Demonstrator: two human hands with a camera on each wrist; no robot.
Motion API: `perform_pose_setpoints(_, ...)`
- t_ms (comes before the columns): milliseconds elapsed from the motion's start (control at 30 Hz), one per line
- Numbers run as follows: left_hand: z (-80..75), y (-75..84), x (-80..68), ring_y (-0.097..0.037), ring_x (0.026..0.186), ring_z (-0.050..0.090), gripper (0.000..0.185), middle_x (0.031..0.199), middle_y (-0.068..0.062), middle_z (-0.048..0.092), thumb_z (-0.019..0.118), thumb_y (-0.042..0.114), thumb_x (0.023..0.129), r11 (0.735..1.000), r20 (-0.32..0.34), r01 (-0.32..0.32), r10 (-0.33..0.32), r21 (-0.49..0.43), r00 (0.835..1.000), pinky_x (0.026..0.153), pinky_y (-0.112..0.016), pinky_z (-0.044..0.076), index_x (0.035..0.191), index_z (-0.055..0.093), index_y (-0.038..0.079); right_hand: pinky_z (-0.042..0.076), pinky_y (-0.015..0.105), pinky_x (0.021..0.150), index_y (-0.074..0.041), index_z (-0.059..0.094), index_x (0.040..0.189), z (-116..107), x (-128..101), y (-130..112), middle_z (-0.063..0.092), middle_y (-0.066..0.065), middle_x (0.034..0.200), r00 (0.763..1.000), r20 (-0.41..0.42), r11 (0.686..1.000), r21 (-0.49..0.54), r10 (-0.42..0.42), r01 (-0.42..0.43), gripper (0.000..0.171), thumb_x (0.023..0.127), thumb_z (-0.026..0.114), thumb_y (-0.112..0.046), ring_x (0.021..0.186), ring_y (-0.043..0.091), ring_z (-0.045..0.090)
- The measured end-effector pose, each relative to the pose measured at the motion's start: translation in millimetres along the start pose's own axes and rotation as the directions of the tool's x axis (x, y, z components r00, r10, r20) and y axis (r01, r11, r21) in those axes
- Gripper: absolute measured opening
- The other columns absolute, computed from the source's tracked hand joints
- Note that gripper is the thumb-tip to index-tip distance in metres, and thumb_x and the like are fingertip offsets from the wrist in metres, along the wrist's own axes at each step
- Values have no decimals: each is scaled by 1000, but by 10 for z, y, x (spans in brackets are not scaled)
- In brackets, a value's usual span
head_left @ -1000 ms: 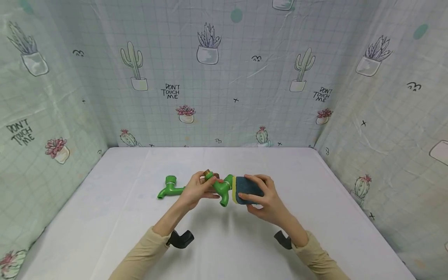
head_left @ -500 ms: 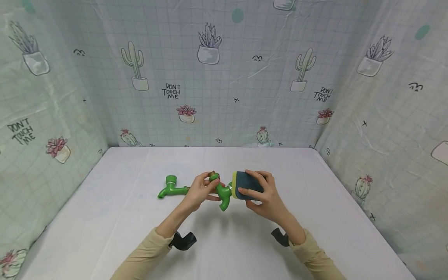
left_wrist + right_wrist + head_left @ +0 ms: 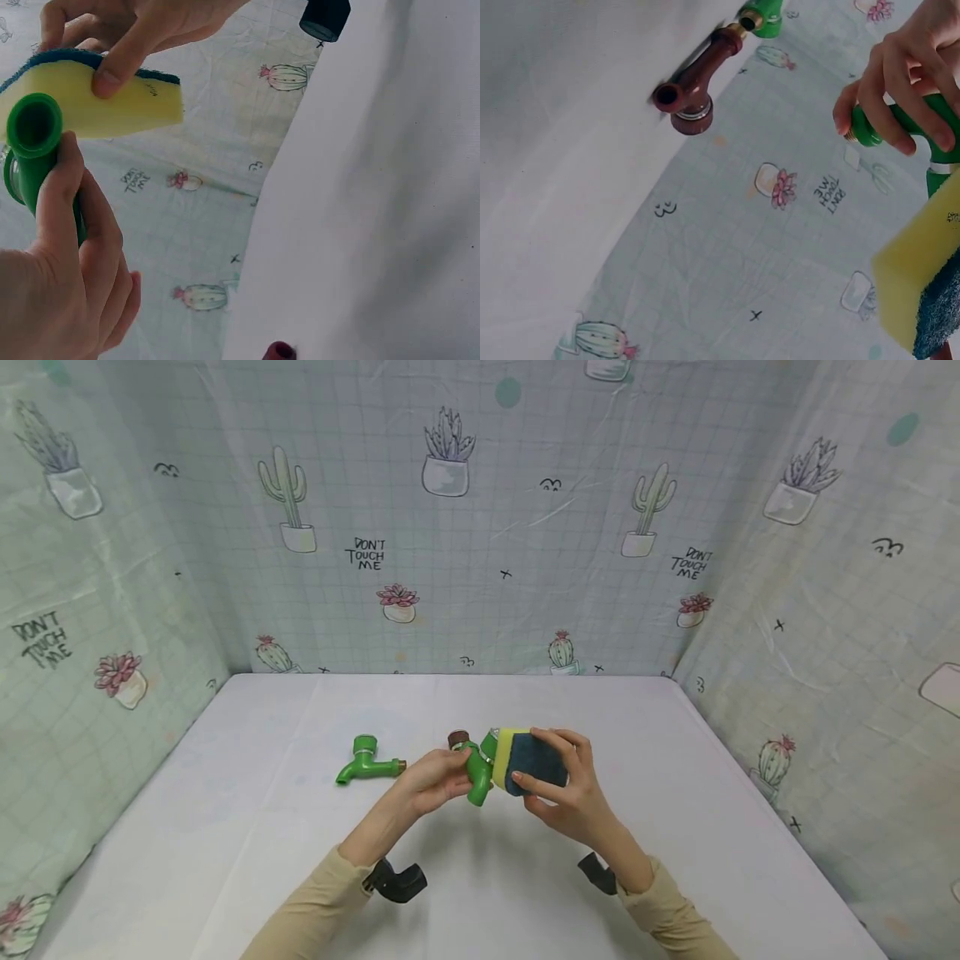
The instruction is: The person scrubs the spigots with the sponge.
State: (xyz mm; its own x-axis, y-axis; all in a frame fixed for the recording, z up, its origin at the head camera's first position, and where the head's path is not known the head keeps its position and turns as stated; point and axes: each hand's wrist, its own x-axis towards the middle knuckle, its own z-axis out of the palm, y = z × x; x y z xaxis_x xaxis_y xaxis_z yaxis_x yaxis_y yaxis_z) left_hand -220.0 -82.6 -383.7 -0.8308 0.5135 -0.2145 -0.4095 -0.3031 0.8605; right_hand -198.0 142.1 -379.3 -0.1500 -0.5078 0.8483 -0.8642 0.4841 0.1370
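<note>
My left hand (image 3: 450, 774) grips a green plastic tap (image 3: 478, 774) just above the white table (image 3: 247, 827). Its fingers (image 3: 889, 79) curl round the tap's body (image 3: 870, 129). My right hand (image 3: 551, 767) holds a sponge (image 3: 527, 758), yellow on one side and dark blue on the other, with the yellow side against the tap. In the left wrist view the tap's open end (image 3: 34, 126) touches the yellow sponge (image 3: 112, 101), which the right thumb (image 3: 112, 71) pinches.
A second green tap (image 3: 367, 766) lies on the table to the left. A brown tap (image 3: 459, 739) lies just behind the hands, joined end to end with that green tap (image 3: 761, 15) in the right wrist view. Cactus-print cloth walls (image 3: 480, 527) enclose three sides.
The sponge has tilted so its yellow side shows more and sits against the green tap. My left hand has shifted lower and to the right, uncovering the brown tap behind it.
</note>
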Motion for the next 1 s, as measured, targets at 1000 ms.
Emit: perform_pose_setpoints(1000, 115, -36, 123, -9, 78, 58, 51, 122, -23, 49, 42, -14, 82, 938, -115, -130, 175, 321, 978, 61, -26, 54, 131, 37, -2, 47, 46, 77, -31, 62, 110, -122, 160, -176, 43, 18, 129, 964, 258, 989, 142, -69, 33, 28, 82, 56, -28, 109, 34, 34)
